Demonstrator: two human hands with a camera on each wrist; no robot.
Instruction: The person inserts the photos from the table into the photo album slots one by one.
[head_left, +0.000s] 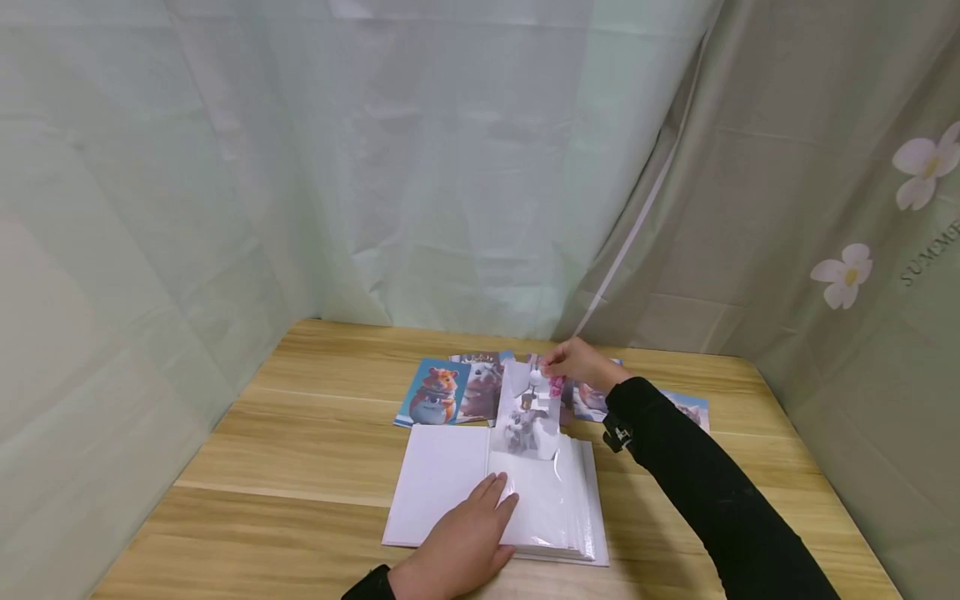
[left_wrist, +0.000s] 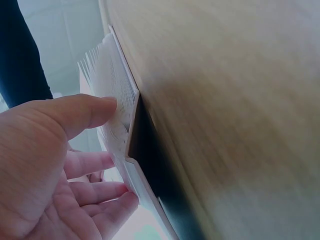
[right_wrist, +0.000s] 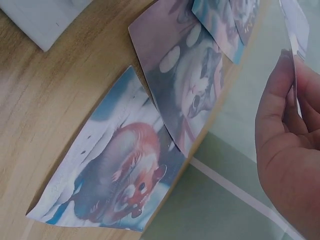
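A white photo album (head_left: 438, 479) lies spread on the table, with clear sleeve pages on its right side. My right hand (head_left: 581, 364) pinches the top right edge of a photo card (head_left: 525, 417) showing a pale animal; its lower end overlaps the top of the sleeve page (head_left: 528, 500). In the right wrist view that card (right_wrist: 295, 25) appears edge-on between thumb and fingers. My left hand (head_left: 465, 533) rests with extended fingers on the album near its spine. The left wrist view has the left hand's thumb (left_wrist: 95, 112) at the bottom edge of the page stack (left_wrist: 107, 75).
Behind the album lie several picture cards, among them a blue hamster card (head_left: 435, 392) and a grey animal card (head_left: 482, 387). Another card (head_left: 690, 408) lies right, partly behind the right sleeve. Curtains (head_left: 450, 167) hang behind the wooden table (head_left: 300, 467).
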